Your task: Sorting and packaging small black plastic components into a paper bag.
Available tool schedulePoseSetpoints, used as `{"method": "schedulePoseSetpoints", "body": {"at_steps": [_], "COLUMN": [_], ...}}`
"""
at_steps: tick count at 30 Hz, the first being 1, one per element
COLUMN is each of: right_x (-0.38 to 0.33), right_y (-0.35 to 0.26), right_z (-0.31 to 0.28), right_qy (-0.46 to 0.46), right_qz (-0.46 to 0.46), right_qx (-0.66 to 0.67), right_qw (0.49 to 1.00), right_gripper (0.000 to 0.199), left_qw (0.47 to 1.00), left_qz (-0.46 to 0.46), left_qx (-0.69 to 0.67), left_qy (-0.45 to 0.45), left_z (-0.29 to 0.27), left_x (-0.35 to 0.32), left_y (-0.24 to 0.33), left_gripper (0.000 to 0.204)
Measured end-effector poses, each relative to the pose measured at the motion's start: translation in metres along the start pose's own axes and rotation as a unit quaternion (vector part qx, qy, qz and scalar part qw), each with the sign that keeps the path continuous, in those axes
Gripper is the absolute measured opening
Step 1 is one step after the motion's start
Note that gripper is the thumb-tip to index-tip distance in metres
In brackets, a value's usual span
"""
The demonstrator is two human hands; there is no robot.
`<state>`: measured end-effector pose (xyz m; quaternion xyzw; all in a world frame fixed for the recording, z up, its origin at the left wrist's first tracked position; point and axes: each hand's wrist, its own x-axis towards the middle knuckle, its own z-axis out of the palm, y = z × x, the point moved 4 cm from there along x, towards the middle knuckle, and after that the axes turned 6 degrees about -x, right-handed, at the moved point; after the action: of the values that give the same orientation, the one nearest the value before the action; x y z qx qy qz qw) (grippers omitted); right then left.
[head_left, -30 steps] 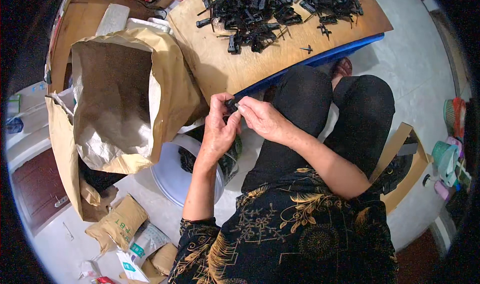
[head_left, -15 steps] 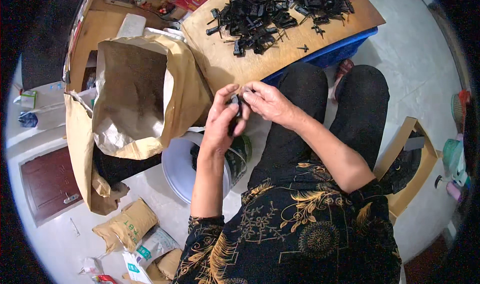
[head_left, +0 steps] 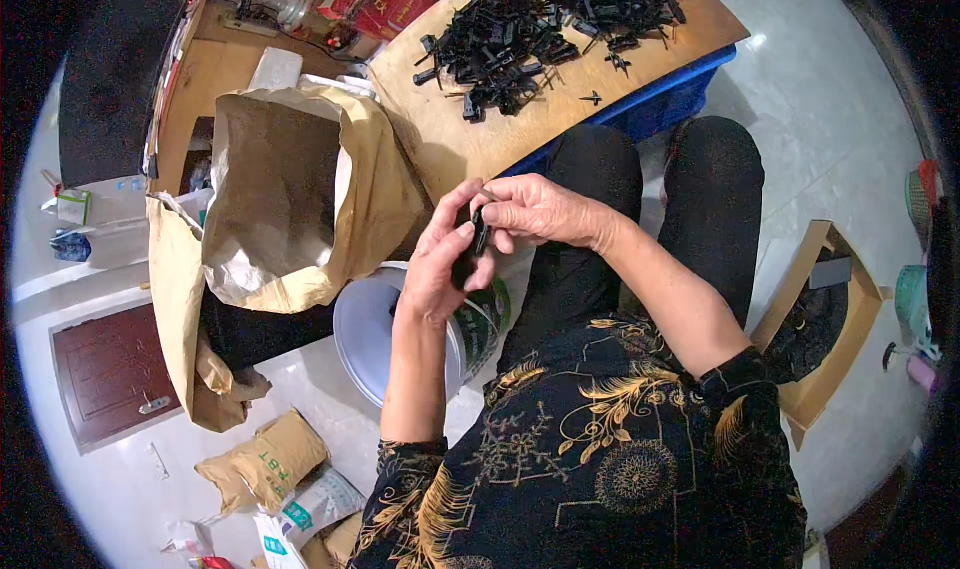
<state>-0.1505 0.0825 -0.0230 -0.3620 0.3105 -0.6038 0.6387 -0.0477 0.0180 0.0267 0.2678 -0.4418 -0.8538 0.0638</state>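
My left hand (head_left: 447, 252) is closed around a small black plastic part (head_left: 479, 233), held upright above my lap's left side. Against its upper end my right hand (head_left: 535, 209) pinches with thumb and fingertips; whether a second small piece sits there is hidden by the fingers. Past my hands, a heap of similar black plastic parts (head_left: 510, 44) with thin stems covers much of the wooden board (head_left: 440, 139). Two loose black pieces lie apart from the heap, one being a small cross-shaped part (head_left: 591, 99) near the board's right edge.
A large open brown paper sack (head_left: 370, 184) stands left of my hands. Below it is a white bucket (head_left: 365, 329), partly behind my left forearm. The board rests over a blue bin (head_left: 650, 114). A cardboard box (head_left: 825, 369) with black contents sits right; filled sacks (head_left: 285, 459) lie lower left.
My head view has shifted slightly, so the surroundings appear moved. The right fingers now press closer against the black part in my left hand.
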Motion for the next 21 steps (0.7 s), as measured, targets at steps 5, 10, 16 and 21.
{"method": "schedulePoseSetpoints", "body": {"at_steps": [5, 10, 16, 21], "right_x": [0.007, 0.009, 0.003, 0.008], "right_y": [0.005, 0.011, 0.02, 0.025], "right_z": [0.0, -0.009, 0.007, 0.007], "right_qy": [0.075, 0.152, 0.18, 0.186], "right_qz": [-0.05, -0.018, 0.034, 0.032], "right_qx": [-0.039, -0.219, -0.046, -0.028], "right_qw": [0.995, 0.964, 0.982, 0.982], "right_gripper": [0.025, 0.027, 0.033, 0.038], "left_qw": [0.971, 0.932, 0.941, 0.95], "left_qz": [0.054, 0.132, 0.132, 0.139], "left_qx": [0.229, 0.335, 0.278, 0.236], "left_qy": [0.032, 0.042, 0.137, 0.149], "left_z": [-0.009, -0.006, -0.021, -0.026], "left_x": [-0.003, 0.0, 0.004, 0.012], "left_y": [-0.001, -0.004, -0.008, -0.013], "left_gripper": [0.037, 0.032, 0.03, 0.029]}}
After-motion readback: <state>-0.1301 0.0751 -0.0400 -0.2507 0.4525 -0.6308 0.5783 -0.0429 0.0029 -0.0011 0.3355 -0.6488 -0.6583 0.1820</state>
